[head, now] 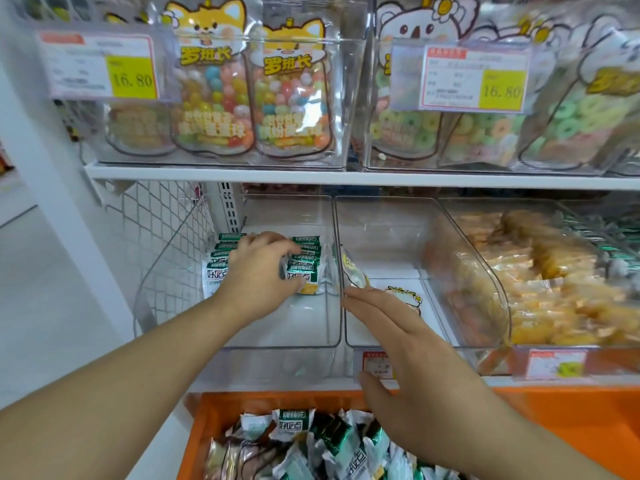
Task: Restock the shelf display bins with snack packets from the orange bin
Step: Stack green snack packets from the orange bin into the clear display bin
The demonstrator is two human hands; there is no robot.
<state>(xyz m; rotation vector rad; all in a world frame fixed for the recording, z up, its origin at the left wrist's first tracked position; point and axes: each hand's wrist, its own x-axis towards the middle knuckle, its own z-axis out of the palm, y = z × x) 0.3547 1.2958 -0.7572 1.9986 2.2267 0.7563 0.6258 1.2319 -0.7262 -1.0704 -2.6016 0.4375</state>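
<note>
Nearest was the orange bin point(571, 420), low in front of the person, with a heap of green and white snack packets point(311, 441) in it. Just above it the right hand point(412, 358) reached forward with its fingers straight and close together. It held nothing. Its fingertips were near the front edge of the middle clear bin point(388, 237), but I could not tell if they touched it. That bin had only one yellow packet point(353, 271) leaning on its left wall.

A bit farther in, the left hand point(263, 268) was inside the left clear bin point(287, 323). Its fingers were curled over a row of green and white packets point(304, 268) at the back of that bin, and it seemed to press or pinch them into a neat line. The front of that bin was bare.

So the step looked like lining up packets in the left bin. Next, I think a hand must go down to the orange bin, grab more packets and put them in front of the row.

To the right a full bin of golden snacks point(540, 282) sat on the same shelf. On the shelf above stood tall bags of round candy point(249, 95) and price tags point(100, 67)
</note>
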